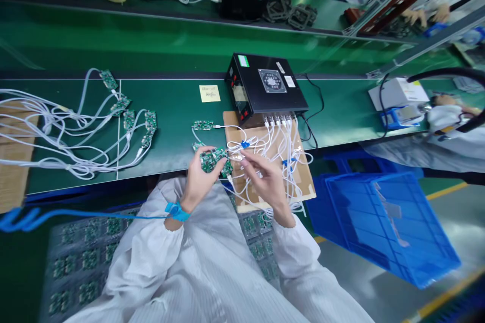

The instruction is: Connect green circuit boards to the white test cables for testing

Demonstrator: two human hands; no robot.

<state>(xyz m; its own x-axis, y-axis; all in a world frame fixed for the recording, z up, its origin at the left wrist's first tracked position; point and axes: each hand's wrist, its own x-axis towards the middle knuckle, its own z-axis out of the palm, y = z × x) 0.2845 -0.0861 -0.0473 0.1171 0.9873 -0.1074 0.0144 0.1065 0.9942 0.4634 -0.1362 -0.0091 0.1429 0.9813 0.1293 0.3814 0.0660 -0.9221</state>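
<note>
My left hand (199, 179) is closed around green circuit boards (214, 159) above the table's front edge, thumb on top. My right hand (268, 179) pinches a white cable connector (237, 157) at the right side of these boards; whether it is plugged in I cannot tell. Another green board (203, 125) lies just beyond, with a white cable in its end. More white cables (261, 144) run over a cardboard sheet (278, 199) to the front of a black box (265, 83) with a fan grille. A blue wrist strap (177, 211) is around my left wrist.
Left on the green table lie several cabled boards (129, 120) among white cables (87, 154). A yellow note (209, 93) sits left of the box. Trays of boards (81, 262) are below the table. A blue crate (382, 222) stands at right, near a co-worker's sleeve (450, 126).
</note>
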